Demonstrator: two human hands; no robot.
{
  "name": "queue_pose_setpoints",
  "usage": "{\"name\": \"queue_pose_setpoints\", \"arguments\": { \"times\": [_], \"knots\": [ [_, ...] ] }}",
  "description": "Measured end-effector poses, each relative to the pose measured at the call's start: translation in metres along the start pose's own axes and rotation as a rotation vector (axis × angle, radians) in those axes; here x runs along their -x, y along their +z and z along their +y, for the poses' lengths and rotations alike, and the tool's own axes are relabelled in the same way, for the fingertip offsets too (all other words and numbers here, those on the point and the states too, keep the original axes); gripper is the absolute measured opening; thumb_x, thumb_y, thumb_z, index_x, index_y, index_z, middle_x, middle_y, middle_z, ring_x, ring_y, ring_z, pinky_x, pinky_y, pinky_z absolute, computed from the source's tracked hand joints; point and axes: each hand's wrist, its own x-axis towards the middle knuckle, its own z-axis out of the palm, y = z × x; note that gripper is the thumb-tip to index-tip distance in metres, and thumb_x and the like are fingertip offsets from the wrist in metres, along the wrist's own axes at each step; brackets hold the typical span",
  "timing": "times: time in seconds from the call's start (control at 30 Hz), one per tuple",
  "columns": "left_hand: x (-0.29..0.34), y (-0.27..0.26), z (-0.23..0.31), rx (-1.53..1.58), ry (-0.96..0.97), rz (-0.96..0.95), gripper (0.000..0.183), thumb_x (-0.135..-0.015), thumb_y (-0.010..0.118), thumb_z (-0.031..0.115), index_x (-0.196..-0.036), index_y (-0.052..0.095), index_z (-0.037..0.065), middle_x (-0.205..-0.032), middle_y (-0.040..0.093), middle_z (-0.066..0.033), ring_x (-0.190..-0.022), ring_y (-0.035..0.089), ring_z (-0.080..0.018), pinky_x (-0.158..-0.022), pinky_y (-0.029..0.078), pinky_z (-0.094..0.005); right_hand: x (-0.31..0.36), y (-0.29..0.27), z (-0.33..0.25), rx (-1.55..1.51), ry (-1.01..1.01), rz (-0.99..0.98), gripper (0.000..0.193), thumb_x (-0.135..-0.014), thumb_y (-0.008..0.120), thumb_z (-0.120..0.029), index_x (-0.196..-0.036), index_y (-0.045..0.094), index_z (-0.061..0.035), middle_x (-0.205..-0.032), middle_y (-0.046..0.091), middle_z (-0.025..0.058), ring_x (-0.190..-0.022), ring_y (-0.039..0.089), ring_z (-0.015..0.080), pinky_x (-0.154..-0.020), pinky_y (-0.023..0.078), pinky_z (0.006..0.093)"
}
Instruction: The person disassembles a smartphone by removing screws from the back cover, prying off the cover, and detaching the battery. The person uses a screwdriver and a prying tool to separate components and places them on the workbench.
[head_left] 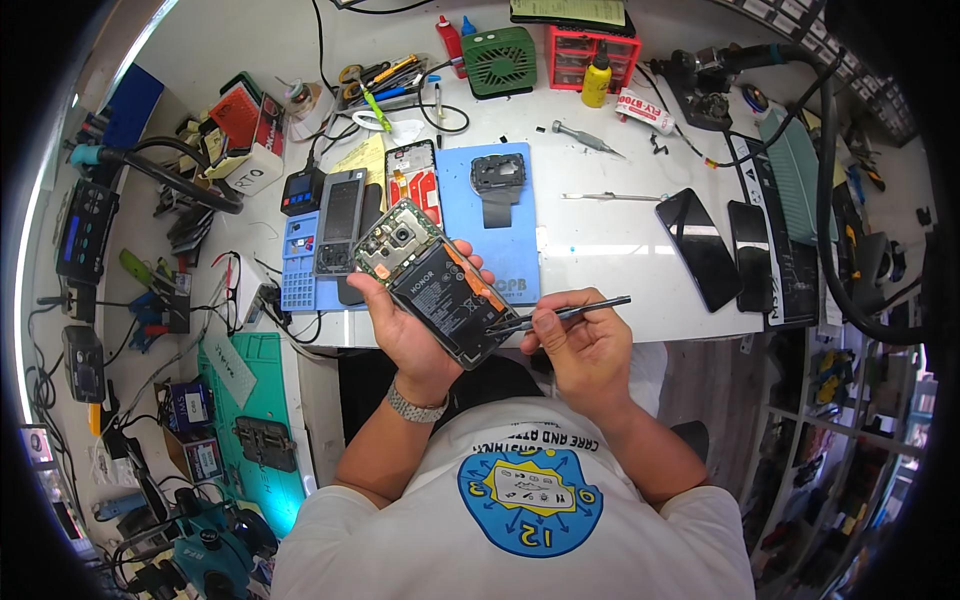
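My left hand is wrapped round an opened smartphone, tilted over the bench's front edge. Its back is off, so the black battery, the green circuit board with a camera at the top and an orange flex strip along one side are bare. Between the thumb and fingers of my right hand is a pair of dark tweezers, its tips at the lower end of the battery; whether they touch it, I cannot tell. Beyond the phone lie a red-and-white phone frame and a black phone part on a blue mat.
Two dark phones lie at the right, near a thin metal tool and a screwdriver. A green fan, red drawers and a yellow bottle stand at the back. Cables and a soldering station crowd the left.
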Motion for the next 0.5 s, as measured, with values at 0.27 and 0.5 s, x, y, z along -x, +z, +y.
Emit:
{"name": "queue_pose_setpoints", "arguments": {
  "times": [0.27, 0.5],
  "knots": [
    [0.0005, 0.0040, -0.0027, 0.049, -0.006, -0.020, 0.100, -0.101, 0.023, 0.089, -0.158, 0.047, 0.010, -0.125, 0.069, -0.0178, -0.104, 0.071, -0.0336, -0.088, 0.064, -0.0482, 0.0033, -0.0002, 0.0047, 0.032, -0.080, -0.011, 0.018, -0.107, 0.071, -0.006, -0.118, 0.062, 0.0052, -0.100, 0.073, 0.0116, -0.085, 0.075, 0.0144, -0.078, 0.063, 0.0263],
    [0.0003, -0.0008, -0.0030, 0.027, -0.021, -0.015, 0.101, -0.101, 0.023, 0.089, -0.153, 0.050, 0.007, -0.126, 0.068, -0.0172, -0.105, 0.071, -0.0326, -0.089, 0.063, -0.0472, 0.0027, -0.0006, 0.0082, 0.055, -0.105, -0.021, 0.017, -0.107, 0.070, -0.006, -0.118, 0.062, 0.0050, -0.099, 0.072, 0.0112, -0.083, 0.074, 0.0139, -0.077, 0.063, 0.0264]
  ]
}}
